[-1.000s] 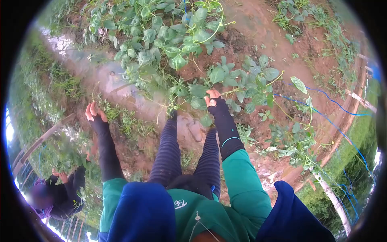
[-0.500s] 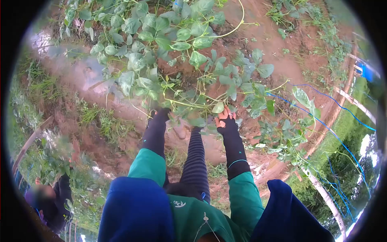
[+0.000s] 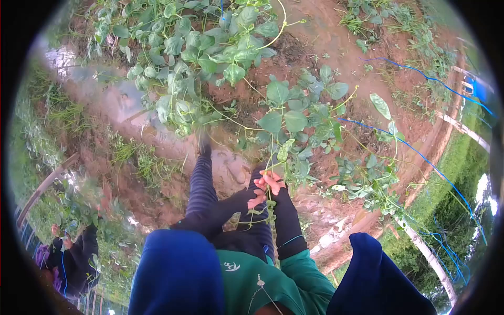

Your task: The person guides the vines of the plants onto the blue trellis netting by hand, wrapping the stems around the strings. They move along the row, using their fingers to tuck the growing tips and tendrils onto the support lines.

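Observation:
Both my hands are close together in front of my lap, over the striped trouser legs. My right hand (image 3: 272, 182) pinches a thin green vine (image 3: 270, 157) whose leaves reach up into the plants. Just below and to its left, my left hand (image 3: 254, 199) has its fingers closed round the lower part of the same vine. Black sleeves cover both palms partly and leave the fingers bare. Large green leaves (image 3: 283, 115) spread above the hands, and a trailing end of the vine hangs below them.
Leafy plants (image 3: 194, 47) grow over muddy brown soil (image 3: 310, 31) with puddles. Blue string (image 3: 420, 157) runs down the right side near a pale wooden pole (image 3: 428, 257). At the lower left, another person (image 3: 73, 262) in dark sleeves is among plants. A blue object (image 3: 480, 90) lies far right.
Both hands have drawn back toward my body and come together on the vine. The leaves have shifted with it. My legs have shifted left, and the other person's arms have moved.

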